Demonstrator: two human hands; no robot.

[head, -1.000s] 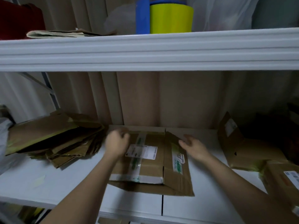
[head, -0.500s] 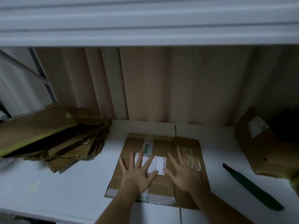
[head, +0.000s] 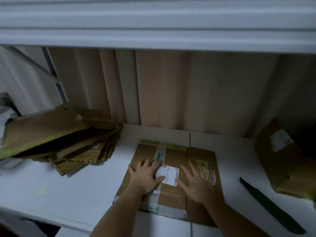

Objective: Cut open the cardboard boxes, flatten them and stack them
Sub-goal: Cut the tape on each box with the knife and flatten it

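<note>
1. My left hand [head: 146, 177] has slid leftward across the flattened box [head: 172, 199] since a moment ago; my right hand [head: 198, 183] stays put.
2. Both hands lie spread, palms pressing it flat beneath them.
3. Next, I judge: lift it onto the stack [head: 56, 142] to my left.

A flattened cardboard box [head: 172, 177] lies on the white shelf [head: 82, 190], with the left hand [head: 145, 177] and the right hand [head: 198, 185] pressed flat on it side by side, fingers spread, the left fingertips touching its white shipping label [head: 168, 173]. To the left, apart from it, sits a pile of flattened cardboard [head: 58, 142], and at the far right 1 unflattened box [head: 282, 161] leans near a green-handled knife [head: 271, 206] lying on the shelf, all beneath a white upper shelf [head: 157, 23]
</note>
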